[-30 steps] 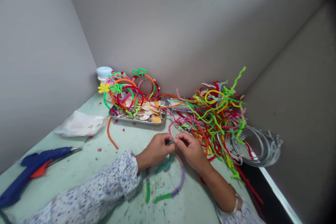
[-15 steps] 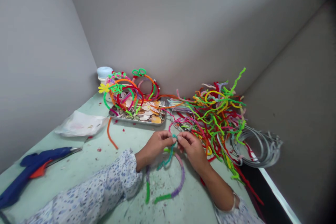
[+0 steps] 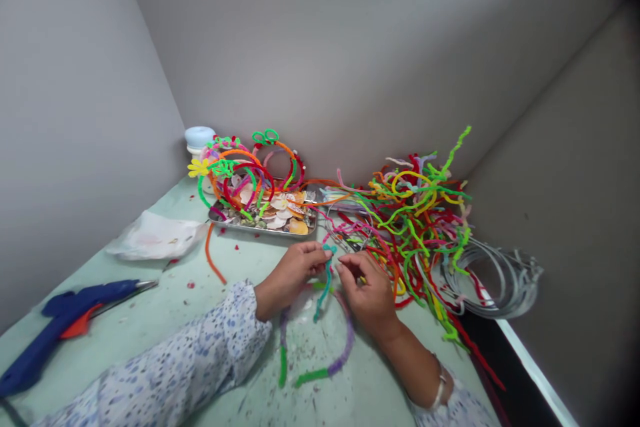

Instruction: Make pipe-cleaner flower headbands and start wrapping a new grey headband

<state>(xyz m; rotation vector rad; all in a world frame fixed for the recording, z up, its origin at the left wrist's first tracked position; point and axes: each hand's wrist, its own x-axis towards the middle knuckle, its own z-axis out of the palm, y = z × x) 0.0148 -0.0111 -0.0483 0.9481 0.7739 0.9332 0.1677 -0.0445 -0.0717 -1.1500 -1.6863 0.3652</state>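
My left hand (image 3: 294, 275) pinches the looped top of a teal pipe cleaner (image 3: 323, 295), whose tail hangs down in a wavy line. Just right of it is my right hand (image 3: 369, 290), its thumb and forefinger slightly apart and off the pipe cleaner, with nothing visible between them. On the table below both hands lies a headband (image 3: 349, 341) wrapped in purple, pink and green fuzzy wire. Its upper part is partly hidden by my hands and the teal piece.
A metal tray (image 3: 260, 233) of shells carries several finished headbands (image 3: 240, 167). At right sit tangled pipe cleaners (image 3: 415, 213) and grey metal hoops (image 3: 505, 287). A blue glue gun (image 3: 65, 320) and a white plastic bag (image 3: 155, 237) lie left, before a blue-lidded jar (image 3: 200, 138).
My right fingertips have come away from the teal pipe cleaner. My left hand has lifted it slightly, and its tail now hangs straighter down.
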